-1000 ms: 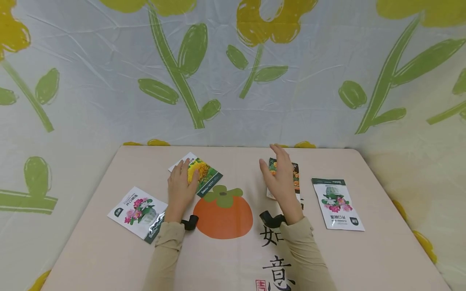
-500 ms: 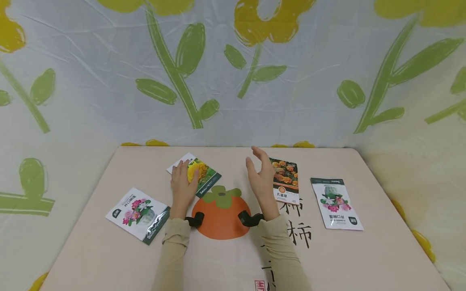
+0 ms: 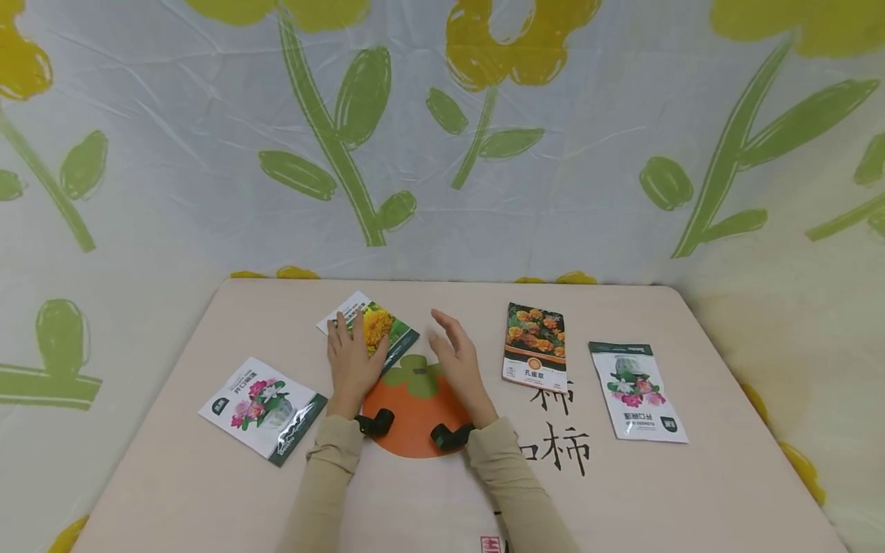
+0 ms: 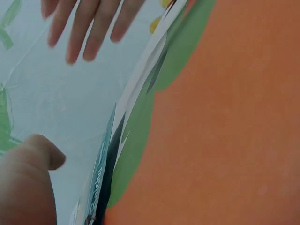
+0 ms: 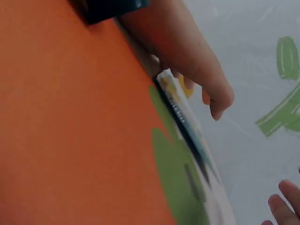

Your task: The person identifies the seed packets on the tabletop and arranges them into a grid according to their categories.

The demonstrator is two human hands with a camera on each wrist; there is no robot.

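Observation:
My left hand (image 3: 354,362) is over the near left part of a seed packet with a yellow flower picture (image 3: 377,326), its fingers spread and partly hiding it. My right hand (image 3: 460,367) is above the printed orange persimmon (image 3: 415,407) on the tabletop, fingers pointing forward and left, with nothing in them. The palms partly face each other across a gap. In the right wrist view the left hand (image 5: 187,56) appears beside the edge of a packet (image 5: 180,115). To the right of my right hand lies a packet with orange marigolds (image 3: 535,346).
A white packet with pink flowers (image 3: 264,411) lies at the left, angled. Another white flower packet (image 3: 638,393) lies at the right. Black lettering (image 3: 563,449) is printed on the tabletop (image 3: 691,499). Behind it hangs a pale cloth (image 3: 588,192) with flower prints.
My right hand has moved left from the marigold packet, leaving that packet uncovered. My left hand has shifted slightly right and nearer, with its fingers spread wider. The packets look unmoved.

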